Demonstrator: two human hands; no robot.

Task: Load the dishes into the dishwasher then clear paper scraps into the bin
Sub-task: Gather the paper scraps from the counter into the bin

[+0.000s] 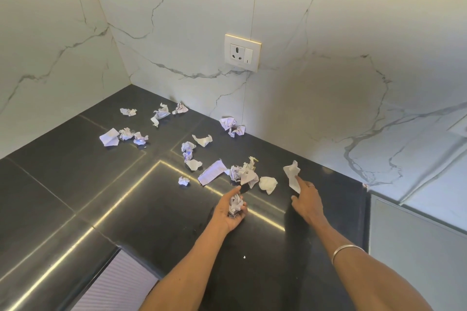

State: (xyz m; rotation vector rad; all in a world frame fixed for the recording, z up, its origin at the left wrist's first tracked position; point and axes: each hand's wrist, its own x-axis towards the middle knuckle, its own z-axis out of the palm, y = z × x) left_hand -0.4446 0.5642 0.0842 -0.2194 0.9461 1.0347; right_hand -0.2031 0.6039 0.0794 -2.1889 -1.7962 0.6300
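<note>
Many crumpled paper scraps [188, 153] are scattered over the black worktop [75, 171] toward the marble wall, and no bin or dishwasher is seen. One crumpled wad [236, 206] is clamped in the curled fingers of the left hand [231, 212], while a long white scrap [293, 177] is touched by the extended fingers of the right hand [307, 201], held apart. The scraps are judged featherlight, soft and crushable, best pinched at a raised fold or scooped together in a bunch.

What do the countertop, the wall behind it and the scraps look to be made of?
Countertop: dark polished stone, perhaps granite; it mirrors the light strip. Wall: white marble-look slab or tile, grey veins, thin vertical joints. Scraps: thin white paper, creased, some faintly printed.
</note>
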